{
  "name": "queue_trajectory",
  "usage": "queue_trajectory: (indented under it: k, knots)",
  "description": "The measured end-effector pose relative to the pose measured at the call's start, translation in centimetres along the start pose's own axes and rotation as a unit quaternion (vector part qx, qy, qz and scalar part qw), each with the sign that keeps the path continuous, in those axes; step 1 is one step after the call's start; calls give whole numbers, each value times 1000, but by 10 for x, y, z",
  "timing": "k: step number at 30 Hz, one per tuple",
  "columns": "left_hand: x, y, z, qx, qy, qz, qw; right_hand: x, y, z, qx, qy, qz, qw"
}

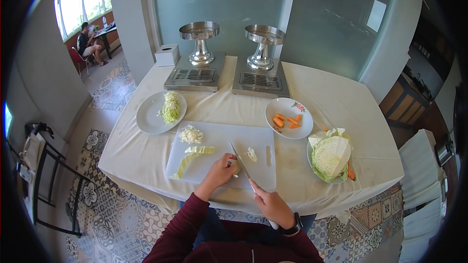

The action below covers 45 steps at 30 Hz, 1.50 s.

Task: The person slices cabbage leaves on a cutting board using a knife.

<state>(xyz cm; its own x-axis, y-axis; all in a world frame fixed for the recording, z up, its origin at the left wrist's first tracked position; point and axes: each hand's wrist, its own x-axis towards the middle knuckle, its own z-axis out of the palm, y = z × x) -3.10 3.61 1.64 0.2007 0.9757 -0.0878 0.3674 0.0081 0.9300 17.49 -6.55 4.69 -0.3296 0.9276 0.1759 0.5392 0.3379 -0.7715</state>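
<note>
My right hand [273,207] grips a knife [240,159], its blade angled up and left over the white cutting board [224,139]. Close to the blade's left side, my left hand [220,171] curls its fingers on a pale piece of cabbage [236,167], partly hidden by them. A few cabbage shreds [251,154] lie right of the blade. On the board's left are a heap of shredded cabbage [190,135] and longer cabbage strips [187,158].
A plate of shredded cabbage [170,108] sits left. On the right are a flowered plate [273,104] with carrot pieces [287,120] and a cabbage half [331,156] beside carrot bits. Two metal stands [201,51] and a tissue box [167,56] stand behind. A person [87,44] sits far left.
</note>
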Motion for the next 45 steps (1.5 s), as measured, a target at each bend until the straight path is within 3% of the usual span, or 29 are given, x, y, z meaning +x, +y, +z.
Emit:
queue_trajectory:
  k: [2, 5, 8, 20, 23, 37, 45]
  knots:
    - [0, -1, 0, -6, -2, 2, 1000, -7, -18, -15, -25, -59, 87, 994]
    - [-1, -3, 0, -11, -1, 14, 1000, -18, -19, -24, -20, -79, 96, 992]
    - [-2, -1, -1, -10, -4, 18, 1000, -27, -23, -30, 75, -78, 147, 983]
    - [1, -14, 1, 6, 6, 54, 999, -32, -20, -35, 104, -66, 161, 979]
    - [2, -17, 3, 0, 8, 69, 998, -28, -32, -40, 131, -66, 200, 969]
    - [-1, -2, -1, 1, 1, 22, 1000, -23, -27, -22, 125, -43, 118, 984]
    - [0, -4, 0, 7, 2, 25, 1000, -21, -18, -23, 42, -73, 108, 991]
